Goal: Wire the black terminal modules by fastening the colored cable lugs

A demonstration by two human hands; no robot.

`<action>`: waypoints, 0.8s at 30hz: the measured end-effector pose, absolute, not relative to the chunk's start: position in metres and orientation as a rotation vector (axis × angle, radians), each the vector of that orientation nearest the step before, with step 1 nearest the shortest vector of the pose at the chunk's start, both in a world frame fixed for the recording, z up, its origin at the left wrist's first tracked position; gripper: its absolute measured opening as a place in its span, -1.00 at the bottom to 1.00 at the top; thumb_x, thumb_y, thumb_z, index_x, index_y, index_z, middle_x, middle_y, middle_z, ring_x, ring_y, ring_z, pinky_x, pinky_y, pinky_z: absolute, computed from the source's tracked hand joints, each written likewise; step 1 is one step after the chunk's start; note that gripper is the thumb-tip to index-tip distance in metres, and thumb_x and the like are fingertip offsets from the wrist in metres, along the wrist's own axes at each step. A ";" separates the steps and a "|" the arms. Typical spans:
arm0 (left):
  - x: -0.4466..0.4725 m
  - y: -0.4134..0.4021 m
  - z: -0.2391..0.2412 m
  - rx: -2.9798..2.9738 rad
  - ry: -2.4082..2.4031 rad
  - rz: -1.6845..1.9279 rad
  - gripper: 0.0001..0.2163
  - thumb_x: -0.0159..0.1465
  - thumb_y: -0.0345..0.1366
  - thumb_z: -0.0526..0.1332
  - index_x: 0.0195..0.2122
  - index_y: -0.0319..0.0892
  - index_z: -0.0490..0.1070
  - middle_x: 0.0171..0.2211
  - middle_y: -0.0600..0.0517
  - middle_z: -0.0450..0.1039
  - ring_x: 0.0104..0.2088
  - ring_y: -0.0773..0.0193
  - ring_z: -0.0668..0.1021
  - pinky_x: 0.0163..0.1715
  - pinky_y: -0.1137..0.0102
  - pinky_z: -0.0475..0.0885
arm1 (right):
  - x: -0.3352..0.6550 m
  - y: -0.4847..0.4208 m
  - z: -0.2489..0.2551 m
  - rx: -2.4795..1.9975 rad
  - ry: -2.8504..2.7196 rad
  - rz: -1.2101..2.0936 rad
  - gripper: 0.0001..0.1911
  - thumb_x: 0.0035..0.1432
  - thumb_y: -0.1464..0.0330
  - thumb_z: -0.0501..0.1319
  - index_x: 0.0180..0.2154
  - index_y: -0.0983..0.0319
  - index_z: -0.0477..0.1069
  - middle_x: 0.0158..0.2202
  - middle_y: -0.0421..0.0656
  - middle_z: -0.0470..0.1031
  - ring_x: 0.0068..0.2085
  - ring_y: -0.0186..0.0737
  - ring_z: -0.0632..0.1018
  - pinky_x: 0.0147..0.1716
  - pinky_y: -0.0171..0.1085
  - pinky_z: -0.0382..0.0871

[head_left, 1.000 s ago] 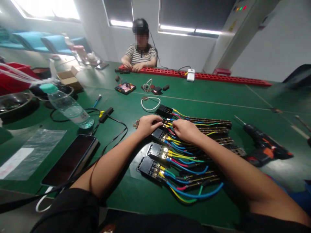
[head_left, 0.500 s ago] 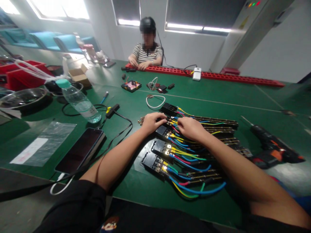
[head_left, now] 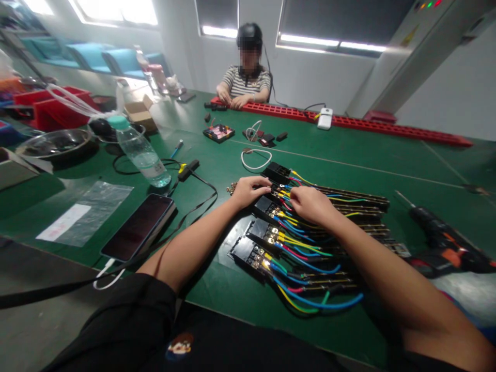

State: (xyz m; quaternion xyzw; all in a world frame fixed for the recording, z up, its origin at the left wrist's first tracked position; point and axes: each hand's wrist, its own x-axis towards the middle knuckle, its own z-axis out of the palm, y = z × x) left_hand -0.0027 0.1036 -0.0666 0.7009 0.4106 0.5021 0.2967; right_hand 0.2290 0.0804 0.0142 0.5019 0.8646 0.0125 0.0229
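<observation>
Several black power-strip-like assemblies lie side by side, each with a black terminal block at its left end, such as the nearest block (head_left: 246,250). Yellow, blue, red and green wires run right from the blocks, among them a thick blue wire (head_left: 344,305). My left hand (head_left: 250,192) is closed at the left end of the second-farthest block (head_left: 276,188), thumb and forefinger on it. Curled over the same block's yellow wire ends is my right hand (head_left: 313,204); its fingertips are hidden, so what they pinch cannot be made out. Small brass screws (head_left: 232,188) lie beside my left wrist.
A power drill (head_left: 445,240) lies at right. At left are a bottle (head_left: 145,163), a phone (head_left: 137,227), a plastic bag (head_left: 104,206), a black cable and a metal bowl (head_left: 54,147). Across the table a person (head_left: 248,82) sits behind a red slotted rail (head_left: 360,124).
The whole view has shifted, so things appear slightly farther right. Both hands stay at the same block, with little visible movement.
</observation>
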 end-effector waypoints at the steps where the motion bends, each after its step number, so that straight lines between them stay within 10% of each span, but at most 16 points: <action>1: -0.003 0.104 -0.067 1.856 1.084 1.339 -0.80 0.18 -0.22 0.40 -0.20 -0.18 0.64 -0.17 -0.06 0.66 -0.08 0.12 0.66 -0.04 0.25 0.53 | 0.229 0.080 0.014 1.556 2.680 0.036 -0.80 0.33 0.34 0.09 -0.24 0.20 0.48 -0.16 -0.04 0.61 -0.20 -0.11 0.57 -0.36 -0.25 0.16; 24: -0.001 0.103 -0.067 1.872 1.083 1.348 -0.79 0.20 -0.21 0.39 -0.18 -0.18 0.64 -0.16 -0.06 0.66 -0.11 0.15 0.65 -0.08 0.27 0.53 | 0.231 0.079 0.018 1.551 2.664 0.041 -0.80 0.34 0.32 0.10 -0.24 0.21 0.48 -0.19 -0.04 0.62 -0.22 -0.13 0.56 -0.35 -0.26 0.17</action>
